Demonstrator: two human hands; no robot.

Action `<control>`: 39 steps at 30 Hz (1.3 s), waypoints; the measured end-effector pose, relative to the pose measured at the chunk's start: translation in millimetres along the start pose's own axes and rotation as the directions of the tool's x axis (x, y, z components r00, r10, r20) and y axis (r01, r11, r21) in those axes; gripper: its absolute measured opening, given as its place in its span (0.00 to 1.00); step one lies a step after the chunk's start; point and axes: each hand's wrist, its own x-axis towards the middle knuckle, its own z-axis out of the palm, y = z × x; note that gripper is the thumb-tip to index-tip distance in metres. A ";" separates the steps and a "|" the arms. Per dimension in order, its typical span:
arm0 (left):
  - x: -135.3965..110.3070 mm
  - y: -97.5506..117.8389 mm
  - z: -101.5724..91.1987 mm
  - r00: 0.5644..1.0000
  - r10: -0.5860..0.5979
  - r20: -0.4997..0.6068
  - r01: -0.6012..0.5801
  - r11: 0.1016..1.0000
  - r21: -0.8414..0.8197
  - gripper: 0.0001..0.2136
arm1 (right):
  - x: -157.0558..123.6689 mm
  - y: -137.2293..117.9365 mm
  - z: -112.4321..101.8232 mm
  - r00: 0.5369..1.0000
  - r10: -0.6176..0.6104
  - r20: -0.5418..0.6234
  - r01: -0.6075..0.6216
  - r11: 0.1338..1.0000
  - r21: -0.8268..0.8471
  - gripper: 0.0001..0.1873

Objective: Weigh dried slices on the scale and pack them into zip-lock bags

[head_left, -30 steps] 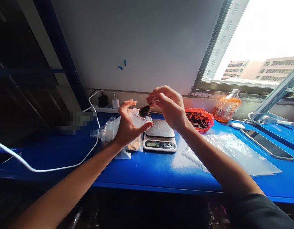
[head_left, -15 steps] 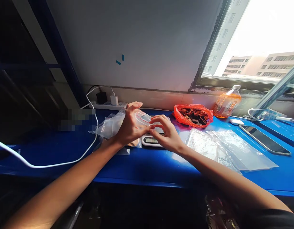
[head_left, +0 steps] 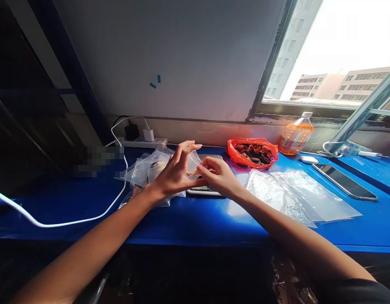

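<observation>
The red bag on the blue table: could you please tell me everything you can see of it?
The red bag looks like thin, shiny, crinkled plastic. It sits open on the blue table, its rim spread around a heap of dark brown, irregular pieces, some reddish. It stands near the wall, left of the bottle in the picture; whether bag and bottle touch is unclear. Neither the left hand nor the right hand touches it. Its underside is hidden.

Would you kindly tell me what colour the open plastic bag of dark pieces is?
The open plastic bag is bright red, seen best in the head view.
</observation>
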 end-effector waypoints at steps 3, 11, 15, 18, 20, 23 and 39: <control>3.6 -3.3 -10.0 0.959 -0.275 0.064 0.282 0.948 -0.145 0.34 | 3.4 0.6 -10.5 0.997 -0.023 -0.072 0.023 1.000 -0.001 0.16; 14.7 -2.3 -22.7 0.700 -0.623 0.349 0.699 0.497 -0.515 0.10 | 12.0 7.8 -29.6 0.974 0.023 -0.224 0.001 0.994 0.106 0.11; 15.9 3.6 -24.5 0.681 -0.648 0.341 0.694 0.424 -0.581 0.10 | 12.4 8.1 -31.5 0.961 0.085 -0.265 -0.032 0.980 0.199 0.09; 15.4 3.0 -24.4 0.691 -0.657 0.301 0.673 0.434 -0.599 0.09 | 12.1 7.2 -32.6 0.965 0.096 -0.243 -0.045 0.977 0.209 0.08; 15.0 0.5 -23.0 0.694 -0.669 0.266 0.660 0.442 -0.608 0.10 | 11.7 6.4 -32.7 0.969 0.089 -0.229 -0.042 0.978 0.202 0.07; 14.9 -3.9 -19.7 0.687 -0.697 0.204 0.644 0.456 -0.614 0.12 | 11.4 6.0 -32.2 0.970 0.087 -0.229 -0.043 0.980 0.192 0.08; 13.1 -5.2 -17.3 0.780 -0.611 0.138 0.585 0.633 -0.506 0.06 | 15.0 21.5 -36.4 0.963 0.087 -0.256 -0.038 0.981 0.192 0.17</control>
